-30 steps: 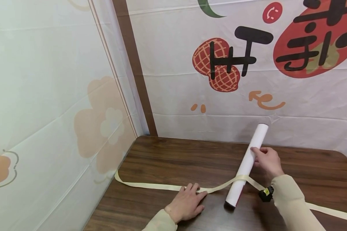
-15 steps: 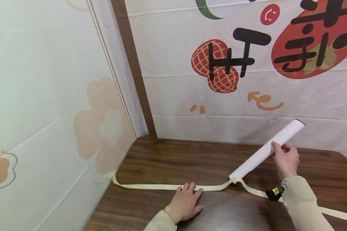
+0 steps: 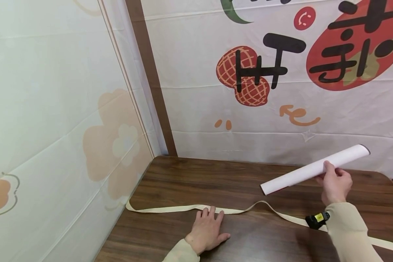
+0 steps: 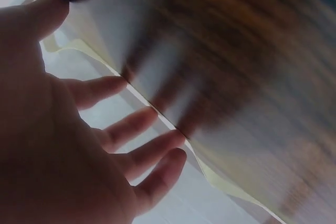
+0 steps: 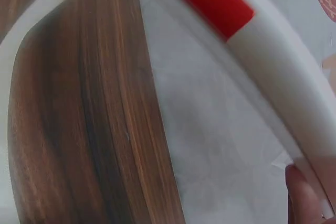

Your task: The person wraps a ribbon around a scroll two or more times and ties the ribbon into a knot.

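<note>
In the head view my right hand grips a long white tube near its middle, with the thumb on top. Dark rims mark both tube ends. The tube is held tilted above the table's back right, its right end higher. Its other side carries a red patch in the right wrist view. A cream ribbon runs across the tabletop, with a small raised wave below the tube and apart from it. My left hand rests palm down, straight spread fingertips touching the ribbon, as the left wrist view confirms.
The dark wood-grain table meets a printed white fabric wall at the back and another pale curtain on the left. A black wrist device sits at my right cuff, above the ribbon.
My right hand has moved the tube right and away from the ribbon, turning it from steep to slanted. The ribbon lay over the tube before; now it has slipped off. My left hand stays nearly still.
</note>
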### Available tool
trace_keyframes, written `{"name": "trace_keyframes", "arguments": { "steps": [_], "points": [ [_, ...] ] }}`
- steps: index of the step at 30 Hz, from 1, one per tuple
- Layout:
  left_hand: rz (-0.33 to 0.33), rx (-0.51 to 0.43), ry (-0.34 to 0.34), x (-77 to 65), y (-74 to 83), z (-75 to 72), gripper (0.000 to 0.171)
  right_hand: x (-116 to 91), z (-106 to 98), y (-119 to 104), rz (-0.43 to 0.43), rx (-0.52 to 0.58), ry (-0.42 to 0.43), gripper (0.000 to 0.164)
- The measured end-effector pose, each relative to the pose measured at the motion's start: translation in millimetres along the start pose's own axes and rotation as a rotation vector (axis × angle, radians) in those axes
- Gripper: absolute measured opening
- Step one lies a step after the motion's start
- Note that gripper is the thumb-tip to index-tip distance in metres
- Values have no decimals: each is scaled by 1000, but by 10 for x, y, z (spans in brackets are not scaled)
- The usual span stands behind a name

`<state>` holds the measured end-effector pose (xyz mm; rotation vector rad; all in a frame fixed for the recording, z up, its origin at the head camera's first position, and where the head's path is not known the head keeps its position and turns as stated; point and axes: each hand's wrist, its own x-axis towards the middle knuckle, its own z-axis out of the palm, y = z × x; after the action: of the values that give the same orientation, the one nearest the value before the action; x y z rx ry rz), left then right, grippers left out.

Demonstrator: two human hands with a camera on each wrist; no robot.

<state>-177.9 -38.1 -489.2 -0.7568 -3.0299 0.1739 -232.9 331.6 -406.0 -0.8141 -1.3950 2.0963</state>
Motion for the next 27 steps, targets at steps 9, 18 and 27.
{"name": "trace_keyframes", "arguments": {
  "steps": [9,18,27],
  "points": [
    [-64,33,1,-10,-6,41,75,-17,2,85,87,-91,-88,20],
    [-82,-5,-36,-10,-14,43,76,-79,88,234,15,-361,-264,60],
    [-75,0,-5,-10,-28,44,73,-175,240,366,-83,-609,-426,72]
  ]
}}
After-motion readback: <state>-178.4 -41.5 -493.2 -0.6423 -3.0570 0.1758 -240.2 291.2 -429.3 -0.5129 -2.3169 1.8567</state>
